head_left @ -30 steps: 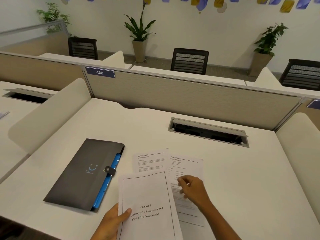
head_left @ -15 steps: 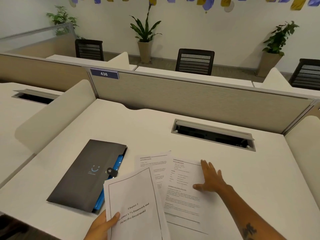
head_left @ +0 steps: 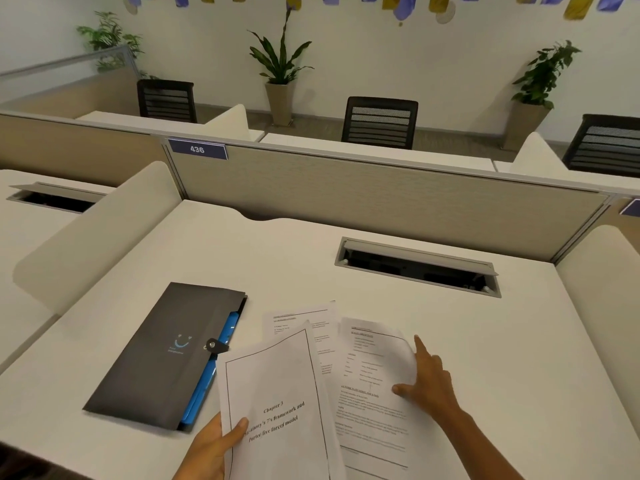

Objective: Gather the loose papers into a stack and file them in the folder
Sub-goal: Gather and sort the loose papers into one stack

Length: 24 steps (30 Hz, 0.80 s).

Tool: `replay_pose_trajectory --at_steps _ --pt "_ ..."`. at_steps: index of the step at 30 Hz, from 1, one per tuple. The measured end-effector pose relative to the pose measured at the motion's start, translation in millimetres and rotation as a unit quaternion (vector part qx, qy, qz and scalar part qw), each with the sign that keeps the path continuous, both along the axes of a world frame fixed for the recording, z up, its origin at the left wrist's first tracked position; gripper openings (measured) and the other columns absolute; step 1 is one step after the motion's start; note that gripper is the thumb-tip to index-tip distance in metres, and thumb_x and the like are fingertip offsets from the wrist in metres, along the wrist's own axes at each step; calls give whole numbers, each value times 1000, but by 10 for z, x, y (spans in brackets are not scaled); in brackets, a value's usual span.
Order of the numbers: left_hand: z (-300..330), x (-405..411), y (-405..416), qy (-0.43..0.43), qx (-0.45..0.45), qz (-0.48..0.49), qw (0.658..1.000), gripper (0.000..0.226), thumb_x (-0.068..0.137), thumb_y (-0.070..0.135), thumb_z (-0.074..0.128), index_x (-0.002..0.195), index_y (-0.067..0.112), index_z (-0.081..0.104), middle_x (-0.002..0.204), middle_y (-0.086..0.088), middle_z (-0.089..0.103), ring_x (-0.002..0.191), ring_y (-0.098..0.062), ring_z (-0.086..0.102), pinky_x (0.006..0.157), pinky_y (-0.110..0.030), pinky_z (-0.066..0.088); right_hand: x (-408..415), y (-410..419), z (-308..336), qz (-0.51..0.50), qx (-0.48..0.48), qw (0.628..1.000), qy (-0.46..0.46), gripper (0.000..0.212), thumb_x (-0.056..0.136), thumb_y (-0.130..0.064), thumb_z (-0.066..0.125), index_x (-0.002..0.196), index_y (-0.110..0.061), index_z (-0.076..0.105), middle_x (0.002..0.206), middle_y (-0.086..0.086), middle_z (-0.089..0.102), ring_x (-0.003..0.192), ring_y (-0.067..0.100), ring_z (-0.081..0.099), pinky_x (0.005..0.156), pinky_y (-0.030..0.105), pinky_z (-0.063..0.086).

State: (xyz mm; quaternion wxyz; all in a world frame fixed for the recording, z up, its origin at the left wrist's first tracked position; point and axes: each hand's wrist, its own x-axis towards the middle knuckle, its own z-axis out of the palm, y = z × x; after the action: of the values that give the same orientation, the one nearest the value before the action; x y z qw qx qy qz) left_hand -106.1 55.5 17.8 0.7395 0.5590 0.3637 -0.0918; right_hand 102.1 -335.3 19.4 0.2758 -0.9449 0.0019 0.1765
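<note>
My left hand (head_left: pixel 211 448) grips the lower left edge of a printed title page (head_left: pixel 277 403) headed "Chapter 3", held tilted above the desk. A second printed sheet (head_left: pixel 370 403) lies to its right, and my right hand (head_left: pixel 429 382) rests at that sheet's right edge, thumb on the paper, index finger pointing away. A third sheet (head_left: pixel 304 323) shows behind, partly covered by the other two. The dark grey folder (head_left: pixel 166 351) with blue inner pockets and a snap clasp lies shut to the left of the papers.
The white desk (head_left: pixel 485 358) has a grey cable slot (head_left: pixel 419 266) at the back right. Curved white side screens stand at left (head_left: pixel 90 237) and right (head_left: pixel 602 282). A beige partition (head_left: pixel 381 202) labelled 436 closes the far edge.
My right hand slid out to the right edge of the right sheet, which now sits apart from the middle sheet. My left hand tilted the title page leftward over the folder's corner.
</note>
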Motion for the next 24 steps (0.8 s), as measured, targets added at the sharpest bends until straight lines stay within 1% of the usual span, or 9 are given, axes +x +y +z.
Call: replay_pose_trajectory --at_steps 3,5,7,9,10,12,14,19,24 --pt "19 36 -26 -5 4 -8 1000 57 92 17 71 146 11 52 130 -16 70 124 -39 62 113 -59 43 -185 -57 -16 -46 58 997 4 117 74 -31 93 164 -27 19 154 5 54 135 32 59 105 47 53" --pt "21 61 -35 -7 4 -15 1000 56 92 16 71 145 10 52 130 -17 71 124 -40 63 113 -60 44 -281 -56 8 -82 88 993 6 100 79 -22 89 160 -27 31 137 5 65 117 30 68 95 45 60" --pt "29 83 -40 -7 2 -20 1000 56 93 15 70 146 8 52 130 -19 70 124 -41 62 113 -60 43 -359 -39 61 -115 142 983 5 83 84 -15 86 154 -26 42 116 3 68 95 25 73 81 39 64" --pt "42 101 -44 -8 -3 -23 1000 55 93 13 69 145 7 52 129 -19 71 123 -41 63 114 -59 43 -426 -11 149 -142 196 970 -8 68 87 -11 83 146 -27 54 107 0 70 86 20 75 71 32 63" --pt "47 109 -43 -8 -4 -24 1000 55 93 12 69 145 7 52 129 -19 71 123 -40 63 114 -59 43 -457 6 204 -154 218 964 -16 59 88 -10 82 140 -28 59 106 -1 72 88 20 76 71 34 64" --pt "61 118 -45 -10 -9 -25 1000 54 93 10 69 144 5 53 128 -19 71 123 -40 63 114 -58 43 -510 43 317 -172 258 950 -26 42 90 -9 79 125 -29 69 106 -2 77 101 21 75 82 45 66" --pt "82 126 -52 -12 -11 -30 999 54 93 9 69 144 5 53 128 -19 71 123 -39 63 114 -57 44 -552 83 433 -190 297 936 -25 32 92 -10 79 116 -30 74 107 -3 79 105 21 75 87 50 66" --pt "163 154 -90 -17 -24 -35 999 52 92 12 71 141 9 56 123 -15 75 119 -36 67 110 -54 48 -632 208 658 -209 400 892 -7 21 94 -12 77 109 -26 80 105 -2 84 94 24 82 85 48 68" --pt "259 172 -115 -15 -24 -61 998 56 77 29 80 130 17 63 117 -9 79 115 -34 71 107 -54 51 -712 432 725 -193 439 877 20 17 95 -9 76 104 -21 83 103 4 85 92 29 82 83 46 68"
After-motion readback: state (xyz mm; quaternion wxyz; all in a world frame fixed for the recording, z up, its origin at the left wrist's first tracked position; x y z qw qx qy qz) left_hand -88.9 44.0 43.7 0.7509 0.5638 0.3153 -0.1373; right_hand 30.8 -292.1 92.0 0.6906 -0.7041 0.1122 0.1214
